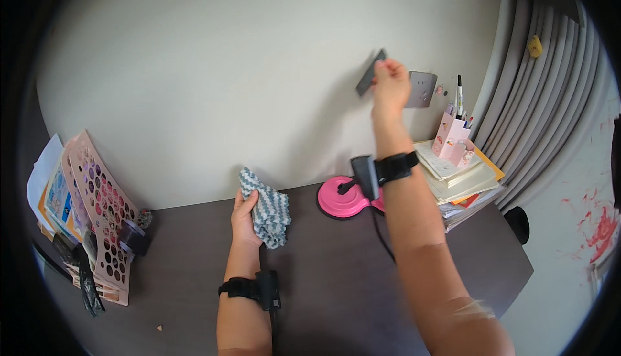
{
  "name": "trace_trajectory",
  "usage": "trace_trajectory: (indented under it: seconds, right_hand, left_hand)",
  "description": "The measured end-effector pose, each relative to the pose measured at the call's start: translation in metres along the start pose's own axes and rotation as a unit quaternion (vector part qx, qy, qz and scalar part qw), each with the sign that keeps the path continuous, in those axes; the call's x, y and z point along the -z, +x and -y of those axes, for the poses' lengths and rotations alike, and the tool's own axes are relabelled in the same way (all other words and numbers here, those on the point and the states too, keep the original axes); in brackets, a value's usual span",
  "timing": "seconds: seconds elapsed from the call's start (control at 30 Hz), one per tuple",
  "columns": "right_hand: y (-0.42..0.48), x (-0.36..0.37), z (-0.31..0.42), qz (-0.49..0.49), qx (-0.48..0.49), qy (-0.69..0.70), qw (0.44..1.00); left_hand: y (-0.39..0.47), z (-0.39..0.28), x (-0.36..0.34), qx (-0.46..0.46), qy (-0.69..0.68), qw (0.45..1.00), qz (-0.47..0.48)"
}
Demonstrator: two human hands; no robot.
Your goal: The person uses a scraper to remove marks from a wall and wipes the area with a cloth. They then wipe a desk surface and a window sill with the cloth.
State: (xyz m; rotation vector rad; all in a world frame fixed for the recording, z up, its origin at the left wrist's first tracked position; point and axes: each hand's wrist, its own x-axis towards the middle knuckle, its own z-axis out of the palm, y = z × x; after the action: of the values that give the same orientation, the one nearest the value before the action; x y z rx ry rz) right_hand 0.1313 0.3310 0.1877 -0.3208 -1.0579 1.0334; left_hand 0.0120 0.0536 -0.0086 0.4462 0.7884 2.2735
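My left hand (247, 215) grips a folded grey-and-white striped cloth (270, 213) with the thumb across its side, low by the wall above the back of the desk. Higher up and to the right, my right hand (392, 84) holds a thin dark grey rectangular piece (371, 72) by its edge, tilted, close to the pale wall (218, 79). Whether that piece touches the wall I cannot tell. Beyond my right hand is a grey wall socket plate (421, 89). Below, a pink double suction cup (339, 196) stands at the back of the desk, partly behind my right forearm.
The dark desk (330, 278) meets the wall. At left stands a pink perforated file rack (109, 225) with papers and a small dark jar (134, 237). Stacked papers (449, 176) at right carry a pink pen holder (451, 137). Grey curtains (529, 89) hang beyond.
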Motion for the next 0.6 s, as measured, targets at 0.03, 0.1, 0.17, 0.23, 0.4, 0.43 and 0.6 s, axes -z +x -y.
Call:
trace_trajectory:
  seconds: [0.03,0.1,0.17,0.23,0.4,0.43,0.6]
  right_hand:
    - [0.012,0.006,0.015,-0.015,-0.022,-0.01,1.0]
    - [0.033,0.017,0.026,-0.008,-0.063,-0.037,0.997]
    - [0.048,0.025,0.033,0.008,-0.088,-0.055,0.995]
    - [0.06,0.026,0.042,0.037,-0.099,-0.058,0.993]
    - [0.078,0.023,0.068,0.089,-0.08,-0.131,0.984]
    - [0.077,0.023,0.068,0.088,-0.086,-0.148,0.981]
    - [0.076,0.026,0.072,0.096,-0.093,-0.176,0.975]
  left_hand:
    - [0.0,0.0,0.002,0.0,0.0,1.0,-0.005]
    - [0.0,0.0,0.005,-0.001,0.0,1.0,-0.003]
    - [-0.001,0.001,0.004,0.005,-0.001,1.0,0.005]
    - [-0.001,0.0,0.002,0.006,0.005,1.0,0.007]
    - [-0.001,0.0,-0.001,0.014,0.016,1.0,-0.012]
    - [-0.001,-0.001,0.001,0.016,0.018,1.0,-0.017]
    - [0.0,0.0,0.001,0.015,0.02,1.0,-0.016]
